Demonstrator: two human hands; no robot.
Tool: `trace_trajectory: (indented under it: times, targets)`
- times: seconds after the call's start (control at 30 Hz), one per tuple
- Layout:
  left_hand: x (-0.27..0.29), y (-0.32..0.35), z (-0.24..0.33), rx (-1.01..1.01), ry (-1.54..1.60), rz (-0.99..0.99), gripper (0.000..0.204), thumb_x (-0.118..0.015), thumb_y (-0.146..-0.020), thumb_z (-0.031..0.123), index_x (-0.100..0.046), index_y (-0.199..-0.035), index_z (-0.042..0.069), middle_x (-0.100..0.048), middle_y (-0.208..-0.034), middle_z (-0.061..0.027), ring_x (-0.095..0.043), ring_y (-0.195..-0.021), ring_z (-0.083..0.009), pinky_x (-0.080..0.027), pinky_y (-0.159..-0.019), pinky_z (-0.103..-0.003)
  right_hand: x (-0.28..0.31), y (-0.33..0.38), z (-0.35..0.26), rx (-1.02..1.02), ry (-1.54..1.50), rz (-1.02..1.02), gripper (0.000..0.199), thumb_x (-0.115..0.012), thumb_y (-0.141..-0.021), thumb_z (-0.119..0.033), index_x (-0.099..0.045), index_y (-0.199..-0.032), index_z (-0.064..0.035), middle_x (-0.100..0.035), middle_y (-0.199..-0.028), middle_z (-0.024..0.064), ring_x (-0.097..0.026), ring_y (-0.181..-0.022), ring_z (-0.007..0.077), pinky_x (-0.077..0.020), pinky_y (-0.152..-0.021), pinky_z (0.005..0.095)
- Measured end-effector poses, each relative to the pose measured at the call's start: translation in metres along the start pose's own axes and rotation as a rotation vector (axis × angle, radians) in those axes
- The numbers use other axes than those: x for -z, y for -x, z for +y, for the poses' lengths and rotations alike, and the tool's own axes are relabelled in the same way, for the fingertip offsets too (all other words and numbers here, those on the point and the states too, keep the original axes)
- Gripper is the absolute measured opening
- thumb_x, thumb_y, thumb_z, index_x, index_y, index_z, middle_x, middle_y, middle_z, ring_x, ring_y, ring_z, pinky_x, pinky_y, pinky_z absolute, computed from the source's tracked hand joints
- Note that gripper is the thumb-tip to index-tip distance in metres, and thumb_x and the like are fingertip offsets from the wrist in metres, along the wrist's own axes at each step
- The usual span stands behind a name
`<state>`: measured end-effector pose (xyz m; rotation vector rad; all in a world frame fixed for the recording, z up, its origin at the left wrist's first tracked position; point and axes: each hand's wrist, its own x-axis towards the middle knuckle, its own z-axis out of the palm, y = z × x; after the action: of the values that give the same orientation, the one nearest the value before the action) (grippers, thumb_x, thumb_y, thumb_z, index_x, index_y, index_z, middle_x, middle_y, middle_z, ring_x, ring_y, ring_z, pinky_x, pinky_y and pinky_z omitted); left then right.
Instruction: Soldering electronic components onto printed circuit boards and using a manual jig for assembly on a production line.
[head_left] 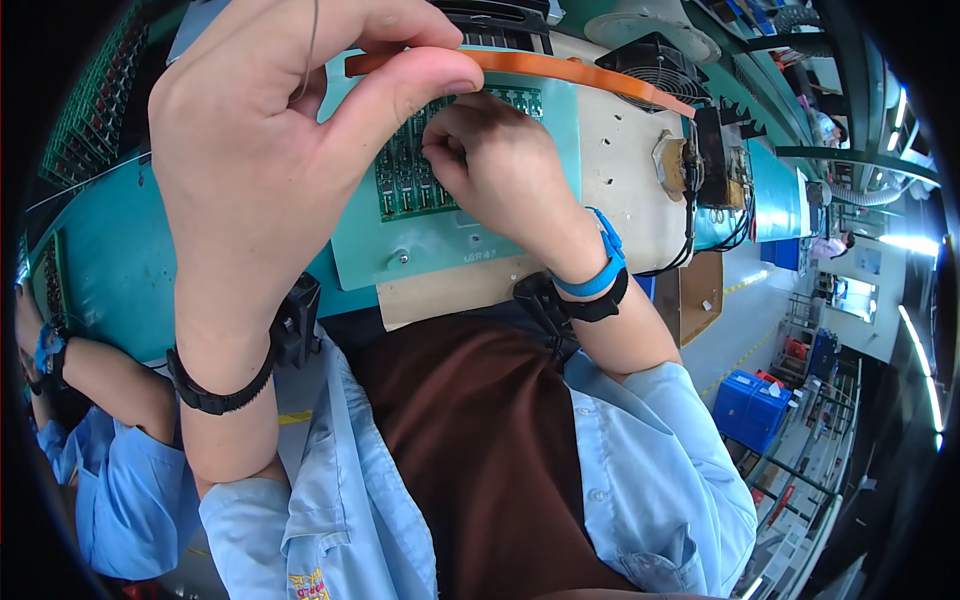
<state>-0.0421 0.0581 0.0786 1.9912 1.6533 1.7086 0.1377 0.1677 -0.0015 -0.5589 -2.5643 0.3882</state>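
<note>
My left hand (pixel 270 110) is raised close to the camera. Its thumb and forefinger pinch a long, narrow orange strip (pixel 560 68), slightly bowed, whose kind I cannot make out. The strip reaches right, its far end overlapping a black block-shaped device (pixel 720 155) in the picture. Lower down, my right hand (pixel 505 165) is curled over a green panel of circuit boards (pixel 400 190), fingertips bent inward. Whatever those fingers hold, if anything, is hidden. Small parts stand in rows on the panel, which lies on a pale green plate (pixel 365 262); both hands cover some of it.
A black fan with a wire guard (pixel 655 70) stands behind the beige board (pixel 625 215). Populated boards are racked at the far left (pixel 95 110). At the left edge a co-worker's arm (pixel 115 380) rests near the bench. A cardboard box (pixel 700 300) sits right, beyond my right arm.
</note>
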Motion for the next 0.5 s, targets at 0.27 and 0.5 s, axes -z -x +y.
trace_trajectory:
  times: [0.27, 0.5]
  targets:
    - [0.0007, 0.0008, 0.0062, 0.037, -0.089, 0.004, 0.016, -0.086, -0.086, 0.008, -0.080, -0.100, 0.003, -0.066, -0.095, 0.0016, -0.046, -0.066, -0.0001, -0.029, -0.055, -0.018, -0.0008, -0.0009, 0.0013, 0.032, 0.012, 0.001, 0.010, -0.075, -0.083, -0.008, -0.066, -0.087, -0.0080, -0.067, -0.081, 0.0090, -0.068, -0.080, 0.0308, -0.0561, -0.069, 0.0421]
    - [-0.0002, 0.0013, 0.0028, 0.015, -0.040, 0.010, 0.016, -0.085, -0.087, 0.006, -0.079, -0.101, 0.002, -0.067, -0.097, 0.0005, -0.049, -0.069, -0.0007, -0.032, -0.057, -0.017, -0.0011, -0.0012, -0.0001, 0.083, 0.047, 0.007, 0.012, -0.076, -0.081, -0.008, -0.065, -0.087, -0.0086, -0.065, -0.087, 0.0089, -0.067, -0.081, 0.0311, -0.0563, -0.070, 0.0420]
